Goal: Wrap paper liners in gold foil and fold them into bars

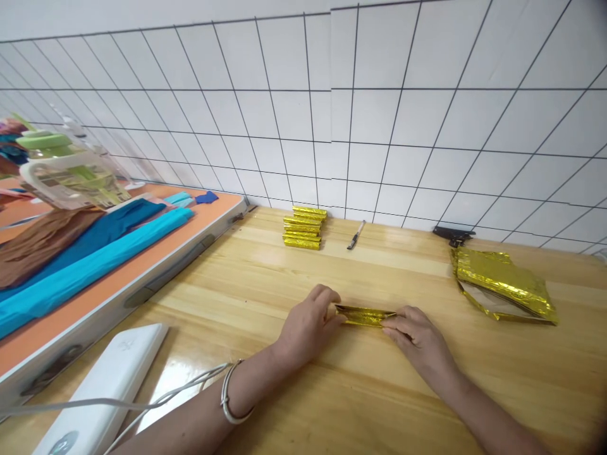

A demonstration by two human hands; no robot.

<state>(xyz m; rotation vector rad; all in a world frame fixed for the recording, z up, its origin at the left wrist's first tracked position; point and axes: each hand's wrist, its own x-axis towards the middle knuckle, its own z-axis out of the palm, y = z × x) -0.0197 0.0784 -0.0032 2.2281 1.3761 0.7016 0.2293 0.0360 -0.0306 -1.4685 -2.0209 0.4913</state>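
Observation:
A strip of gold foil paper, folded lengthwise into a shallow trough, is stretched between both hands just at the wooden tabletop. My left hand, with a silver bangle at its wrist, pinches the strip's left end. At the right end, the fingers and thumb of my right hand close on the foil. Further back lie several rolled gold foil pieces, stacked in a loose row. A stack of flat gold foil sheets lies to the right, with an open wrapper edge showing under it.
A pen lies near the tiled wall, and a black clip-like object stands behind the foil stack. To the left are a white elongated device with cables, and an orange-topped table bearing blue fabric and a green-lidded container.

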